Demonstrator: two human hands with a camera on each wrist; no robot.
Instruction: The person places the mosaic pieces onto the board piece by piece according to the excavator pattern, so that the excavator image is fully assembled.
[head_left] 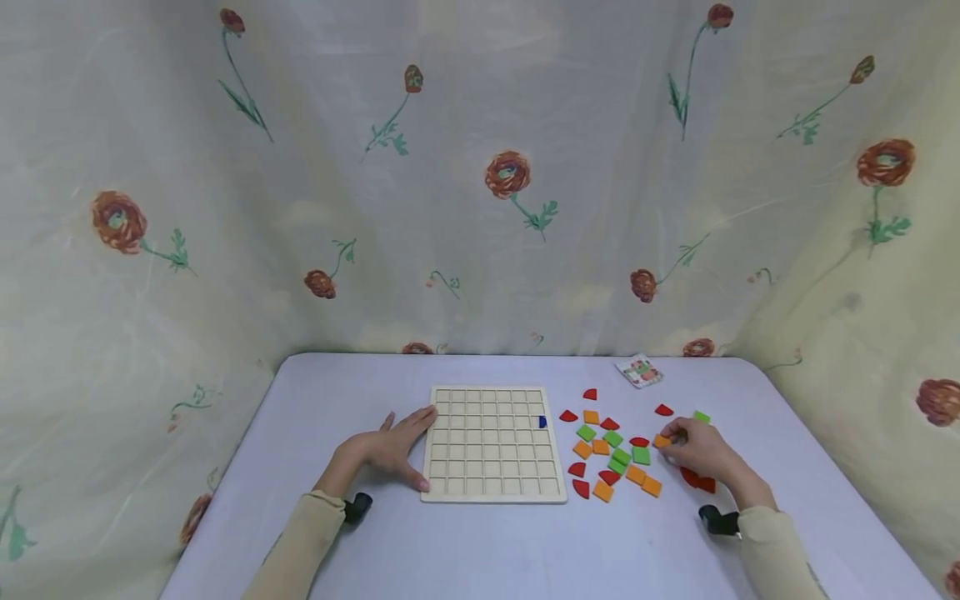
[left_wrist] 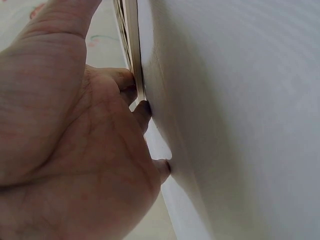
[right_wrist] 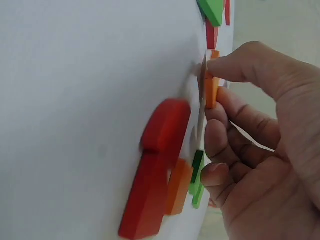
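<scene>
Head view: your right hand (head_left: 699, 450), lower right of frame, fingers pinching orange tile (head_left: 660, 441). Grid board (head_left: 489, 451) lies left of those fingers, well apart, loose pieces (head_left: 601, 447) between. Your left hand (head_left: 392, 448) nearer: fingers spread, touching board's left edge.

Grid board (head_left: 491, 450) near middle of table (head_left: 480, 554); one piece (head_left: 542, 422) in a cell by the board's right edge; loose tiles (head_left: 601, 447) between board and table's right edge; card (head_left: 639, 372) behind them, near far edge; left hand (head_left: 390, 450) at board's left edge; right hand (head_left: 705, 450) among rightmost tiles.
</scene>
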